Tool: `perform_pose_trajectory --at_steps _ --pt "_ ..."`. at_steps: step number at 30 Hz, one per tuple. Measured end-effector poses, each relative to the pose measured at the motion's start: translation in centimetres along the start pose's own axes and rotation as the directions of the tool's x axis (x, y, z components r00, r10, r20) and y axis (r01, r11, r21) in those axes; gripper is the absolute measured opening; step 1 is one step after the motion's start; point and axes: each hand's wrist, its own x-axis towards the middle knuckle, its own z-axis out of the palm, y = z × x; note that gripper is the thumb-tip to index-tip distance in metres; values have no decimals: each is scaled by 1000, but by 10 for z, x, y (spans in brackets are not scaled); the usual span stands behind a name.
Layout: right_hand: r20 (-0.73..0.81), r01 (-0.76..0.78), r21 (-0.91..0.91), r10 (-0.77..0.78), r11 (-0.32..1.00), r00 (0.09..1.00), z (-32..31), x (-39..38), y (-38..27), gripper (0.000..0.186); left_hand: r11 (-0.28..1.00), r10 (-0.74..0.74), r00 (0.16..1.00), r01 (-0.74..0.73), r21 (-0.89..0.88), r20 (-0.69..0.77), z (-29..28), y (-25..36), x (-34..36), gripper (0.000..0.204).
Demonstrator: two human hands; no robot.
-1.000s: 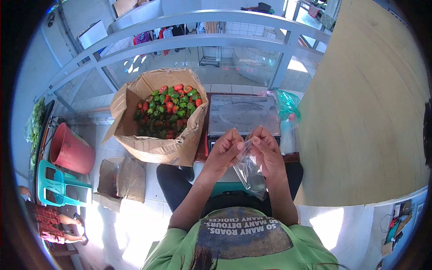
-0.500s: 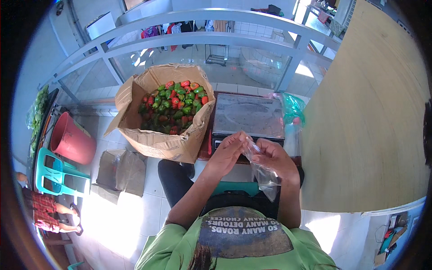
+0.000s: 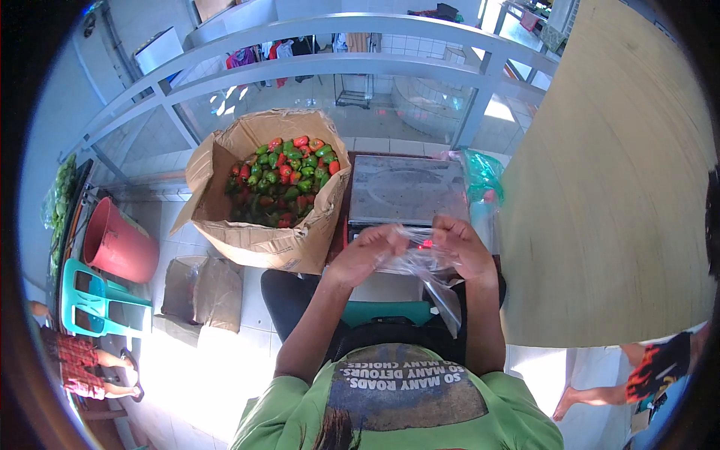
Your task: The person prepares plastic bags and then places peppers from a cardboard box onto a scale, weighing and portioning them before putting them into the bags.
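Observation:
Between my two hands a clear plastic bag (image 3: 421,260) is stretched sideways, its lower end dangling over my lap. My left hand (image 3: 369,251) pinches one side of the bag's top. The other side is gripped by my right hand (image 3: 466,247). Both hands are above the front edge of a weighing scale (image 3: 409,187) with a flat grey metal platform; red lit digits show through the plastic. To the left of the scale stands an open cardboard box (image 3: 262,244) holding many small red and green peppers (image 3: 289,176).
Right of the scale lie green and clear plastic bags (image 3: 484,176). A tall curved wooden panel (image 3: 607,187) stands at the right, a person's legs (image 3: 600,394) beyond it. At left are a red bin (image 3: 120,240), a turquoise chair (image 3: 94,300) and a smaller cardboard box (image 3: 199,296). A railing (image 3: 322,71) runs behind.
My hands have moved apart, spreading the plastic bag wide between them. A person's legs have come into view at the lower right. The view has shifted slightly.

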Motion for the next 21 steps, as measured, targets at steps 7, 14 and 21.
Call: perform_pose_trajectory --at_steps 7,14,21 --pt "39 -141 -434 175 890 984 -7 -7 6 24 697 200 979 -113 -708 41 -30 -29 11 30" --pt "-46 162 262 -156 951 987 -8 4 15 20 997 -68 996 70 -23 57 -16 -22 0 20" --pt "-116 -147 -455 105 878 988 2 -5 21 20 789 233 965 -262 -556 -123 11 -2 9 11"
